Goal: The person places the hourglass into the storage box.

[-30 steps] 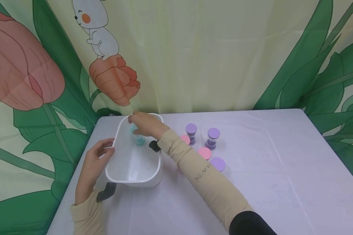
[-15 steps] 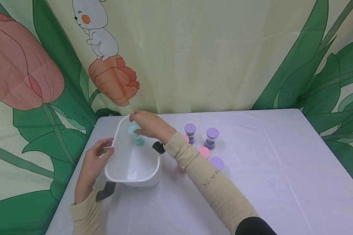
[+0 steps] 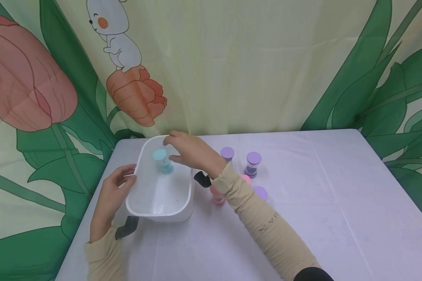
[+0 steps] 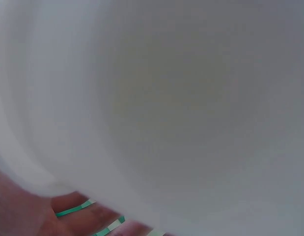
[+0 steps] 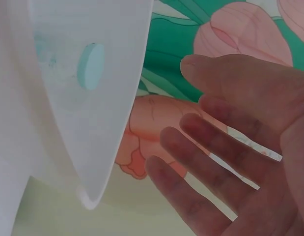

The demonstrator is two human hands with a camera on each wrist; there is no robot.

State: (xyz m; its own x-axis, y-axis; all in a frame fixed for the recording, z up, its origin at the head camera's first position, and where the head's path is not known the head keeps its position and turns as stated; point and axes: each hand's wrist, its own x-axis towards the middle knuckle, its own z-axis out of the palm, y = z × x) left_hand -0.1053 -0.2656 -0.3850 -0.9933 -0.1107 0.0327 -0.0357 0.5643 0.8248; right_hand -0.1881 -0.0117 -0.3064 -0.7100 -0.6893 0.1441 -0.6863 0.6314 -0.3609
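Note:
A teal sand timer (image 3: 163, 162) stands upright inside the white plastic bin (image 3: 158, 214), toward its far end. My right hand (image 3: 195, 153) is over the bin's right rim with nothing in it, its fingers spread in the right wrist view and apart from the timer. On the outer left side of the bin rests my left hand (image 3: 114, 191), fingers and thumb against the wall near the rim. The left wrist view is mostly filled by the bin's blurred white wall (image 4: 191, 123), with several fingers (image 4: 93, 216) beneath it.
Right of the bin stand several more sand timers: a purple one (image 3: 252, 164) and another purple one (image 3: 227, 152) at the back, and a pink one (image 3: 218, 198) nearer. My right sleeve (image 3: 260, 218) partly covers others. A printed curtain (image 3: 249, 78) hangs behind the white-clothed table (image 3: 337, 203).
My right hand has let go of the teal sand timer and moved right, so more of the timer shows. The left hand and the bin stay almost in place.

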